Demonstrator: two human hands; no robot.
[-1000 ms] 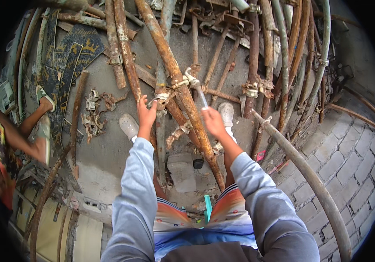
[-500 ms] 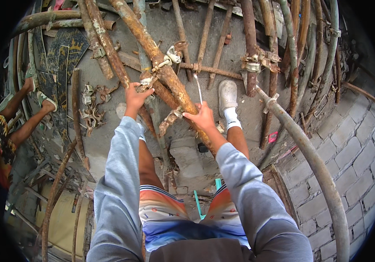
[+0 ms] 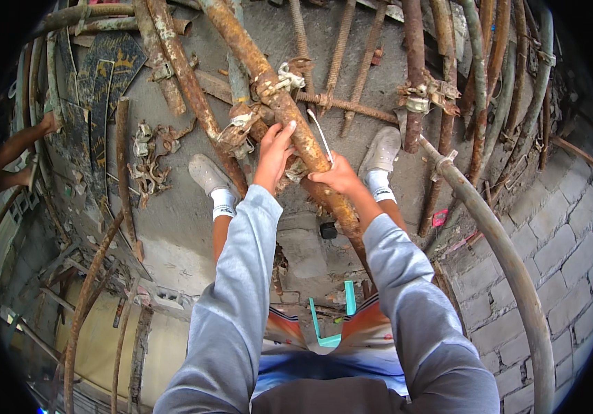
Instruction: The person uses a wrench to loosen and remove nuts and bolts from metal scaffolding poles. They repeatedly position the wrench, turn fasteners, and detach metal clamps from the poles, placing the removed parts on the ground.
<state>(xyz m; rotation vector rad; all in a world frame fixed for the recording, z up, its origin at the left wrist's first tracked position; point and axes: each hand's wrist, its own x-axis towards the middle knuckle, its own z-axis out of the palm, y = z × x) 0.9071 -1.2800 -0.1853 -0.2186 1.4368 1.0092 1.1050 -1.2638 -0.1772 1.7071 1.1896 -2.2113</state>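
A long rusty pipe (image 3: 258, 65) runs diagonally from the top centre down toward my legs. My left hand (image 3: 273, 150) rests its fingers against the pipe, just below a grey metal clamp (image 3: 284, 77) fixed on it. My right hand (image 3: 336, 176) grips the same pipe a little lower and also holds a thin bright metal tool (image 3: 320, 134) that points up and away from the pipe. A second clamp (image 3: 239, 128) sits on a neighbouring rusty pipe to the left of my left hand. My feet in pale shoes (image 3: 206, 174) stand either side of the pipe.
Many rusty pipes (image 3: 413, 76) and threaded rods lie on the concrete floor (image 3: 172, 214). A heap of loose clamps (image 3: 146, 162) sits at the left. A curved pipe (image 3: 510, 262) leans at the right beside a brick surface (image 3: 558, 234). Another person's limb (image 3: 20, 148) shows at far left.
The view has shifted nearer over the pipe. My left hand slid along the pipe to just under the clamp, and my right hand with the thin tool stays closed on the pipe.
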